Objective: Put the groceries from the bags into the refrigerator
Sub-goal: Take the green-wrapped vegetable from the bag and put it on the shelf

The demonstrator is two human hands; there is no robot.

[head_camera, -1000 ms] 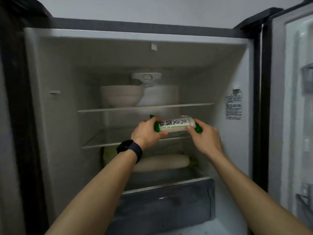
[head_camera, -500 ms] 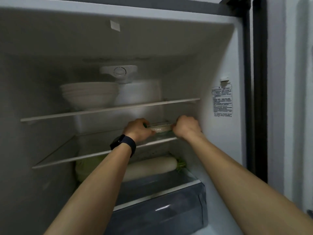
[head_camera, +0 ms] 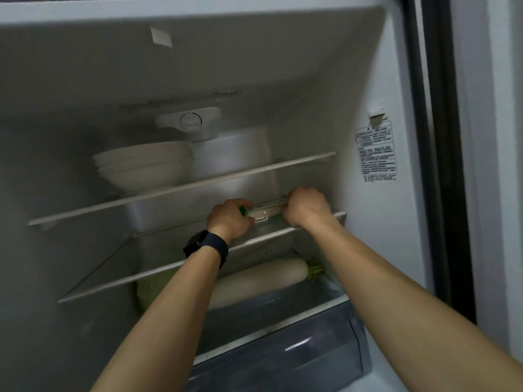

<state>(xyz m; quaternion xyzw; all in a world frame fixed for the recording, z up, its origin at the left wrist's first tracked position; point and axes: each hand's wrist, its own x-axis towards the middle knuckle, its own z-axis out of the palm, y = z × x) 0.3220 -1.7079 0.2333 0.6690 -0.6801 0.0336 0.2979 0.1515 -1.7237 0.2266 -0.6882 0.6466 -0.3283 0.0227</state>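
Inside the open refrigerator [head_camera: 376, 80] a white packet with green ends [head_camera: 267, 212] lies sideways low over the middle glass shelf [head_camera: 181, 267], at its right rear. My left hand [head_camera: 230, 219], with a black watch on the wrist, grips the packet's left end. My right hand [head_camera: 307, 206] grips its right end. Both hands hide most of the packet; whether it rests on the glass I cannot tell.
A stack of white bowls [head_camera: 144, 165] and a white container [head_camera: 235, 154] stand on the top shelf [head_camera: 181, 188]. Below the middle shelf lie a white radish [head_camera: 263, 278] and a pale cabbage [head_camera: 152, 287] above the crisper drawer [head_camera: 283, 355]. A label [head_camera: 376, 151] is on the right wall.
Both hands carried the packet from in front of the fridge deep onto the middle shelf level. The camera moved closer in; since half a second ago the hands have hardly moved.
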